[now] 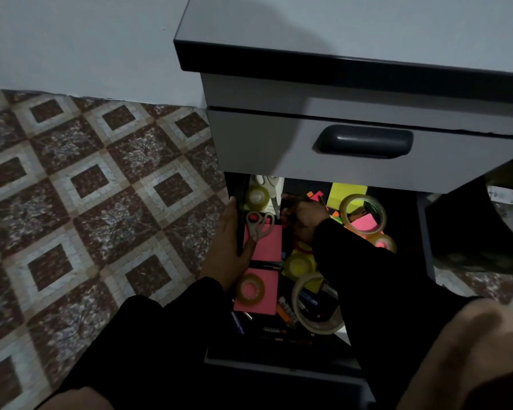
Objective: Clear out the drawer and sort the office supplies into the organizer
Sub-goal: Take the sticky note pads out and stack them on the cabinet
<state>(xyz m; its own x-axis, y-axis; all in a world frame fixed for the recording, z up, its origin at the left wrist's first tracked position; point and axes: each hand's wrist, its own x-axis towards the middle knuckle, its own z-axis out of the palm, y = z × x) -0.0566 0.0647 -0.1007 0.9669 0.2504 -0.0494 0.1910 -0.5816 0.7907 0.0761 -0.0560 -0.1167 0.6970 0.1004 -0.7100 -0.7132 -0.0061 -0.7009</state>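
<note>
The lower drawer (279,355) of a grey cabinet stands pulled out, full of office supplies. My left hand (233,247) grips the drawer's left wall, thumb inside on a pink sticky pad (268,242). Grey-handled scissors (259,224) lie on that pad. My right hand (304,218) reaches deep into the middle of the drawer, fingers curled among dark items; what it touches is hidden. Tape rolls lie around: a clear one (363,213) at the right, a large one (317,303) near the front, a small one (251,290) on a second pink pad (264,306).
The closed upper drawer with its dark handle (365,142) overhangs the back of the open one. A yellow pad (348,190) lies at the back right, pens (237,322) at the front. Patterned tile floor (101,202) spreads to the left. My knees fill the bottom corners.
</note>
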